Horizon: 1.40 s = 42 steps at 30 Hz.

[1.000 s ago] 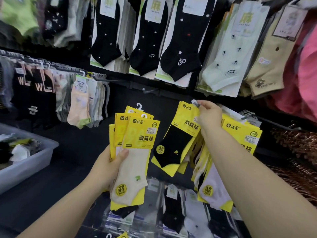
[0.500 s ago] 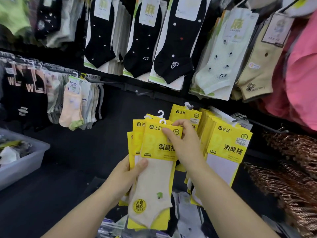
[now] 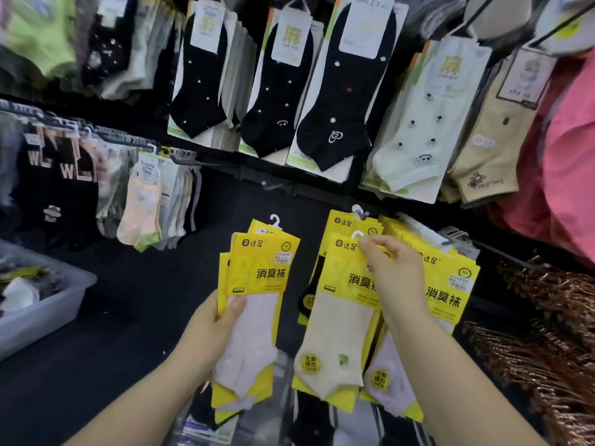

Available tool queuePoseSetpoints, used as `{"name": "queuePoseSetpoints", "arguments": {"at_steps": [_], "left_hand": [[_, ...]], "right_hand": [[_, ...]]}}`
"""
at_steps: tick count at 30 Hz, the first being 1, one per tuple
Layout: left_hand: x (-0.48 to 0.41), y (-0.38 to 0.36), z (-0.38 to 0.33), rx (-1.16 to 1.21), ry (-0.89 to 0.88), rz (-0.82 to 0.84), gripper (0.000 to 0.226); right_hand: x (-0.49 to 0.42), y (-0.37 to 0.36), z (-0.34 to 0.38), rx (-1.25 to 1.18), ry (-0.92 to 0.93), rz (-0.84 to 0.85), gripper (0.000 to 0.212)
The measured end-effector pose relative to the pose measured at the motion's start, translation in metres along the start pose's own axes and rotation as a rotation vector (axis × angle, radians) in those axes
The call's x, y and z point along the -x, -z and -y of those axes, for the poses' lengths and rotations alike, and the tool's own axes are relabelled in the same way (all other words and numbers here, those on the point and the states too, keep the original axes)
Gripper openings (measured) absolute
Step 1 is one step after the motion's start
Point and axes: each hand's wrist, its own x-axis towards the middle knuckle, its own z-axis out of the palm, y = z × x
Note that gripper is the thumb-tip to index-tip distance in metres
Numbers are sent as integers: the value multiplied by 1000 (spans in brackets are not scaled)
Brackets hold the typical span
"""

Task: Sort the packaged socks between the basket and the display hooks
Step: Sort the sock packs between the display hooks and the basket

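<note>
My left hand (image 3: 212, 333) grips a small stack of yellow-carded sock packs (image 3: 257, 300), the front one holding a white sock. My right hand (image 3: 391, 278) pinches the top of a single yellow pack with a cream sock (image 3: 338, 336), its white hanger just below the display hook (image 3: 360, 212). Several matching yellow packs (image 3: 450, 284) hang on that hook behind my right hand. A grey basket (image 3: 42, 317) with loose socks sits at the far left.
Rows of black, white and beige packaged socks (image 3: 328, 101) hang on the wall above. More sock packs (image 3: 145, 201) hang at left. Copper-coloured hangers (image 3: 547, 317) bristle at right. Bagged socks (image 3: 322, 420) lie below my hands.
My right hand took the front cream-sock pack off the stack in my left hand and carried it right and up to the hook holding the yellow packs. The left hand keeps the remaining packs.
</note>
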Motion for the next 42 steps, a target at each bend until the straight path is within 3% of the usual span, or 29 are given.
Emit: {"name": "queuePoseSetpoints", "arguments": {"at_steps": [6, 14, 16, 19, 21, 23, 26, 28, 32, 35, 38, 42], "left_hand": [[-5, 16, -8, -79, -34, -25, 9], [-2, 18, -14, -65, 10, 60, 12], [0, 12, -17, -31, 45, 90, 15], [2, 5, -21, 58, 83, 120, 21], [2, 3, -20, 89, 87, 123, 22], [3, -1, -20, 109, 87, 136, 24], [9, -12, -21, 122, 77, 149, 21], [13, -22, -20, 126, 70, 149, 17], [19, -34, -19, 150, 41, 164, 18], [22, -32, -15, 143, 7, 166, 24], [23, -29, -12, 165, 55, 190, 22], [17, -23, -13, 105, 26, 199, 15]], "right_hand": [[-24, -16, 4, -64, -62, -204, 11], [-58, -36, 8, -52, -153, -176, 17], [-64, -40, 6, -26, -182, -171, 9], [-53, -40, 5, 142, -111, -179, 36], [-28, -38, 2, 297, 106, -242, 48], [4, -41, -3, 291, 304, -199, 54], [28, -46, 1, 151, 190, 4, 80], [32, -47, 6, 48, 72, 29, 86], [33, -45, 2, 10, 73, 59, 51], [26, -34, -3, -59, -51, 205, 23], [24, -22, -11, -114, -171, 244, 12], [27, -19, -17, -128, -185, 232, 7]]}}
